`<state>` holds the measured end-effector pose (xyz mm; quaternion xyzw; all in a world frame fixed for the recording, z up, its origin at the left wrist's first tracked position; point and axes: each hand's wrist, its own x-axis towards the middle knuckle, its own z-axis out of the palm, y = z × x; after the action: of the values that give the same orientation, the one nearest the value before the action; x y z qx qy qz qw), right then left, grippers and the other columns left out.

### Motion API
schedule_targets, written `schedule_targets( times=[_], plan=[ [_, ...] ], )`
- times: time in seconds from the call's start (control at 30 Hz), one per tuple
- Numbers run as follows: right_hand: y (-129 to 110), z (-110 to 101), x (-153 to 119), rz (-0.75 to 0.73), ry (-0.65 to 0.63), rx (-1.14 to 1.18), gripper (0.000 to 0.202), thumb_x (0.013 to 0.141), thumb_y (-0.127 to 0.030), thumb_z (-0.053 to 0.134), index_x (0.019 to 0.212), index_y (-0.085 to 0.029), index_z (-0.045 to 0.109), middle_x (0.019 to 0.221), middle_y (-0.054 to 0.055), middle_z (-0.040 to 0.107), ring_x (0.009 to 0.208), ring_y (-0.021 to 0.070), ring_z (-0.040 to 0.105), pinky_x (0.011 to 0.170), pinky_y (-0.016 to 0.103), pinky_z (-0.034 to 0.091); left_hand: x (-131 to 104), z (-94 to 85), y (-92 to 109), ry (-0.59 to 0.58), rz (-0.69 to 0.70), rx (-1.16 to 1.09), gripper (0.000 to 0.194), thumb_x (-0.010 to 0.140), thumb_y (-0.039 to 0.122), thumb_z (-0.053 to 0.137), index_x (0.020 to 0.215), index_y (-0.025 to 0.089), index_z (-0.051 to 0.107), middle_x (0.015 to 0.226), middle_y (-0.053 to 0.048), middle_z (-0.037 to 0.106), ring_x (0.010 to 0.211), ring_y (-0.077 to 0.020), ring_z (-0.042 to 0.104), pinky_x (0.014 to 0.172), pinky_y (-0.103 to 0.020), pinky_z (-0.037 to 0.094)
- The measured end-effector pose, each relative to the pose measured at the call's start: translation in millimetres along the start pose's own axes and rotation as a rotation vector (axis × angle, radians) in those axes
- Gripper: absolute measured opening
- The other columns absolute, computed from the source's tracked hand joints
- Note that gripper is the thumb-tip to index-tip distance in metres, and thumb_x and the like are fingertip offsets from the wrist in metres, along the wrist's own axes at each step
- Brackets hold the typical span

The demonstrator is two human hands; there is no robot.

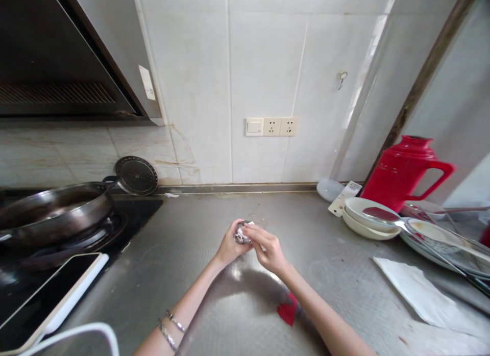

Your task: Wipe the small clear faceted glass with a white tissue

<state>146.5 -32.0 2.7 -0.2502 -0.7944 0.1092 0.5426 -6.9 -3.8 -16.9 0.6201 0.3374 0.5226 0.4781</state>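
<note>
Above the middle of the steel counter (184, 284), my left hand (229, 244) is wrapped round a small, round, silvery metal cup (241, 237). Its opening faces up, and something white shows inside it. My right hand (270, 249) reaches over the rim with fingers closed on a small white piece (251, 224), perhaps tissue; the fingers hide most of it. A red scrap (288, 310) lies on the counter beside my right forearm, which partly covers it.
A metal pan (57, 208) sits on the black stove at left, near a phone with a white cable (57, 300). At right are a red thermos jug (406, 172), stacked bowls (369, 233), plates with utensils and a white paper napkin (421, 289).
</note>
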Motion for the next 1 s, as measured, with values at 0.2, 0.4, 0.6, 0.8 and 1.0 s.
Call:
schedule_targets(
  times=[0.2, 0.4, 0.6, 0.8, 1.0],
  plan=[
    [7, 1, 3, 0.344, 0.187, 0.078, 0.026, 0.093, -0.026, 0.049, 0.109, -0.024, 0.070, 0.110, 0.006, 0.072, 0.101, 0.0241, 0.069, 0.088, 0.039, 0.056, -2, 0.6, 1, -0.033, -0.048, -0.124, 0.071, 0.053, 0.019, 0.082, 0.117, 0.017, 0.051, 0.105, -0.008, 0.066, 0.097, -0.0228, 0.062, 0.085, -0.031, 0.047],
    [0, 0, 1, 0.187, 0.182, 0.066, 0.028, 0.092, -0.021, 0.049, 0.110, -0.027, 0.069, 0.112, 0.005, 0.071, 0.109, 0.0231, 0.065, 0.095, 0.038, 0.053, -5, 0.4, 9, 0.000, -0.122, -0.220, 0.061, 0.062, 0.025, 0.078, 0.116, 0.018, 0.052, 0.094, -0.005, 0.065, 0.081, -0.0182, 0.061, 0.065, -0.026, 0.050],
    [0, 5, 1, 0.185, 0.180, 0.079, 0.029, 0.093, -0.020, 0.048, 0.112, -0.026, 0.068, 0.114, 0.005, 0.070, 0.111, 0.0231, 0.064, 0.096, 0.039, 0.052, -6, 2.0, 10, -0.055, -0.120, -0.266, 0.063, 0.061, 0.025, 0.080, 0.116, 0.017, 0.053, 0.091, -0.005, 0.063, 0.076, -0.0162, 0.060, 0.059, -0.024, 0.050],
    [8, 2, 2, 0.346, 0.240, 0.038, 0.025, 0.092, -0.024, 0.051, 0.108, -0.025, 0.070, 0.104, 0.006, 0.074, 0.094, 0.0242, 0.071, 0.081, 0.036, 0.059, -9, 4.8, 12, -0.048, -0.201, -0.307, 0.058, 0.063, 0.027, 0.076, 0.115, 0.017, 0.053, 0.091, -0.004, 0.062, 0.073, -0.0157, 0.059, 0.056, -0.025, 0.052],
    [7, 1, -2, 0.075, 0.167, -0.030, 0.033, 0.093, -0.014, 0.046, 0.116, -0.026, 0.066, 0.115, 0.007, 0.069, 0.111, 0.0224, 0.064, 0.094, 0.038, 0.053, -6, 1.9, 13, 0.033, -0.225, -0.259, 0.055, 0.064, 0.034, 0.076, 0.112, 0.016, 0.055, 0.086, -0.004, 0.064, 0.072, -0.0161, 0.061, 0.053, -0.024, 0.053]
  ],
)
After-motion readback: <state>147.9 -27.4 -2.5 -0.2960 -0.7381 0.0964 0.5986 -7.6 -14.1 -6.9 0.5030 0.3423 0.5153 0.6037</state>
